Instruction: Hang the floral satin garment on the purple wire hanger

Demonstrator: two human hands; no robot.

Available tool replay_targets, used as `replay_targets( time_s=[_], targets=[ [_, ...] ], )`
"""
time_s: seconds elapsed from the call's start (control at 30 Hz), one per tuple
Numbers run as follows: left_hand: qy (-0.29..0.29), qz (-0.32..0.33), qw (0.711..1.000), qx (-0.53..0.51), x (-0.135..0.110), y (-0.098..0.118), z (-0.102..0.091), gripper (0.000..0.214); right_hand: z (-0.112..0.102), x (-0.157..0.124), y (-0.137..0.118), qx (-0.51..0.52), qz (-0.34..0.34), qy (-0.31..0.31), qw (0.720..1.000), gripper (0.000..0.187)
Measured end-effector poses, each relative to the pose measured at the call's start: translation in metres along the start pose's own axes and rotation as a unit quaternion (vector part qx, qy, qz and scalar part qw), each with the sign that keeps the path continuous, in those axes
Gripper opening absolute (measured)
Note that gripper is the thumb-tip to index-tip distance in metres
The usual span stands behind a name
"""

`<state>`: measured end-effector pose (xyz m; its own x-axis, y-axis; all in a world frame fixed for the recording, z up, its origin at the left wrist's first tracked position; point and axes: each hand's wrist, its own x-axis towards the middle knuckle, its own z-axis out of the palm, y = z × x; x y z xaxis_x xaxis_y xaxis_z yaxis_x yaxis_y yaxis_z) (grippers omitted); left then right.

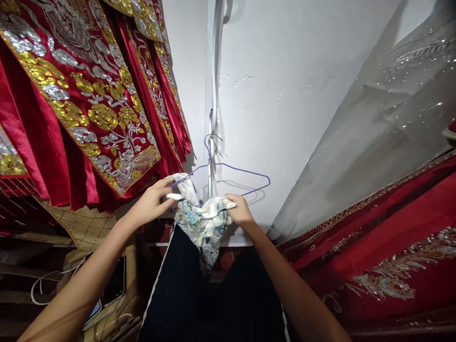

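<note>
A purple wire clothes hanger [242, 169] hangs by its hook against the white wall in front of me. On its left side sits part of a floral garment [201, 218], white with blue, green and yellow print. My left hand [156, 202] pinches the garment's left edge beside the hanger's left arm. At the garment's upper right edge, my right hand [240, 209] grips the cloth just below the hanger's bar. The hanger's right arm is bare. The garment's lower part hangs down in front of my dark trousers [210, 304].
Red costumes with gold and silver sequins [103, 109] hang at the left. To the right are sheer white sparkly fabric [384, 109] and red embroidered cloth [374, 266]. A phone [116, 280] and a white cable [39, 289] lie on a tan surface at lower left.
</note>
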<state>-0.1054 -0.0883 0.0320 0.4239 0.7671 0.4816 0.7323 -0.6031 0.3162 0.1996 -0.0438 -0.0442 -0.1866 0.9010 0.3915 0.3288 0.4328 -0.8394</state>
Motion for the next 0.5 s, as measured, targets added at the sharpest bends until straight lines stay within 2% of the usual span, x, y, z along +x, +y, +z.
replay_targets(
  time_s=[0.07,0.13,0.2,0.27,0.33,0.4,0.43,0.5],
  targets=[
    [0.042,-0.020,0.997,-0.063,0.019,0.005,0.010,0.019,0.011,-0.007,-0.009,0.055,0.005,-0.027,0.998,0.008],
    [0.081,-0.045,0.990,-0.108,0.035,0.004,0.020,0.029,0.013,-0.015,-0.018,0.087,0.009,-0.048,0.995,0.009],
    [0.095,-0.049,0.988,-0.110,0.045,-0.002,0.026,0.036,0.001,-0.024,-0.025,0.088,0.013,-0.061,0.994,0.029],
    [0.089,-0.042,0.992,-0.079,0.049,-0.009,0.026,0.034,-0.023,-0.027,-0.028,0.055,0.017,-0.006,0.998,0.058],
    [0.084,-0.039,0.994,-0.050,0.049,-0.011,0.022,0.031,-0.051,-0.023,-0.026,-0.005,0.019,0.108,0.994,0.075],
    [0.074,-0.028,0.996,-0.032,0.048,-0.008,0.015,0.030,-0.077,-0.011,-0.024,-0.064,0.023,0.183,0.981,0.069],
    [0.074,-0.022,0.997,-0.024,0.048,-0.005,0.011,0.030,-0.089,-0.005,-0.024,-0.085,0.025,0.186,0.978,0.061],
    [0.101,-0.028,0.994,-0.006,0.048,0.001,0.006,0.027,-0.111,0.005,-0.029,-0.100,0.028,0.131,0.986,0.043]
  ],
)
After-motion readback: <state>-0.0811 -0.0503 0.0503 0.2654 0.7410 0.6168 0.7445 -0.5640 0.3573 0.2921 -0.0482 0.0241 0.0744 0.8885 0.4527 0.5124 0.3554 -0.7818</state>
